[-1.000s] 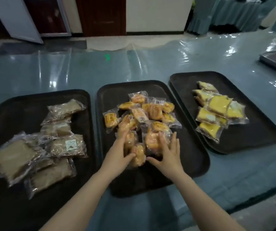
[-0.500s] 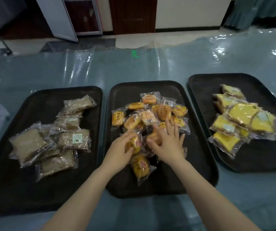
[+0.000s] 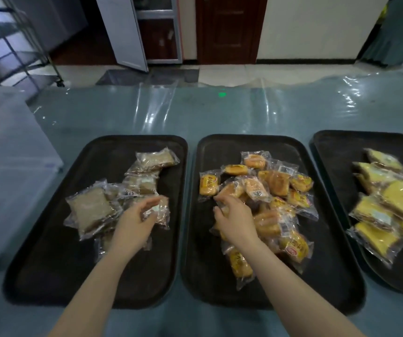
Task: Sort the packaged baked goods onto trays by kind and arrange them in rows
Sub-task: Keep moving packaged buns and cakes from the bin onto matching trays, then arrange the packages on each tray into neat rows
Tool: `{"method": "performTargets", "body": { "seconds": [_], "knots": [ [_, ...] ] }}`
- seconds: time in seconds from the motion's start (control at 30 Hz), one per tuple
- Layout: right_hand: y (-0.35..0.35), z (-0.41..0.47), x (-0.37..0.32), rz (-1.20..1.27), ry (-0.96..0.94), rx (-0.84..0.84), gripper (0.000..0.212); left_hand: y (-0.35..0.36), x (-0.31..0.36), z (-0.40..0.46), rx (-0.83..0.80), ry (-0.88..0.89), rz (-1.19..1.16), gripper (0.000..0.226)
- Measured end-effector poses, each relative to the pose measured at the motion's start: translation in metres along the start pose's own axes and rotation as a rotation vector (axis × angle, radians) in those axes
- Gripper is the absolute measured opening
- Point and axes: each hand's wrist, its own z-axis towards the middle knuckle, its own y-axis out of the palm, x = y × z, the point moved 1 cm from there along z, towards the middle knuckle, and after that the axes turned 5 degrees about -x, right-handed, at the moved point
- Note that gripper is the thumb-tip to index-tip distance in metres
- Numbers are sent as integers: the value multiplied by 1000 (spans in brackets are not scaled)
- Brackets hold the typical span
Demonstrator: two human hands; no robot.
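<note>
Three black trays stand side by side. The left tray (image 3: 49, 263) holds several brown bread packs (image 3: 91, 210). The middle tray (image 3: 336, 276) carries a loose pile of orange bun packs (image 3: 278, 183). The right tray (image 3: 336, 152) bears yellow cake packs (image 3: 400, 198). My left hand (image 3: 134, 222) hovers over the left tray, its relaxed fingers touching a labelled brown pack (image 3: 162, 212). My right hand (image 3: 238, 220) sits on the left edge of the bun pile, fingers curled round a wrapped bun (image 3: 222, 211) that it mostly hides.
The table (image 3: 244, 113) has a teal cloth under clear plastic sheeting. A pale plastic bin (image 3: 5, 181) stands at the left, close to the left tray. A metal rack (image 3: 25, 45) and doors are across the floor behind.
My left hand left the bun pile and moved left onto the brown packs. My right hand shifted to the pile's left edge. The view swung left.
</note>
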Motion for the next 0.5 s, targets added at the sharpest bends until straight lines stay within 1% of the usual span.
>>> {"method": "performTargets", "body": {
  "seconds": [0.1, 0.17, 0.27, 0.33, 0.37, 0.43, 0.5],
  "knots": [
    [19, 9, -25, -1, 11, -18, 31, -46, -22, -1, 71, -44, -3, 33],
    [37, 15, -44, -6, 4, -49, 31, -77, -41, -1, 136, -77, 42, 31],
    [68, 26, -71, -20, 11, -86, 32, -110, -69, 4, 140, -155, 65, 39],
    [89, 34, -87, -28, 28, -83, 32, -122, -82, 9, 90, -132, 148, 49],
    [99, 39, -94, -30, 30, -82, 32, -124, -87, 13, 34, -106, 219, 58],
    [118, 50, -109, -36, 22, -82, 32, -123, -98, 21, -122, -57, 413, 84],
    [134, 63, -121, -35, 9, -75, 31, -124, -112, 34, -207, -62, 542, 102]
  ]
}}
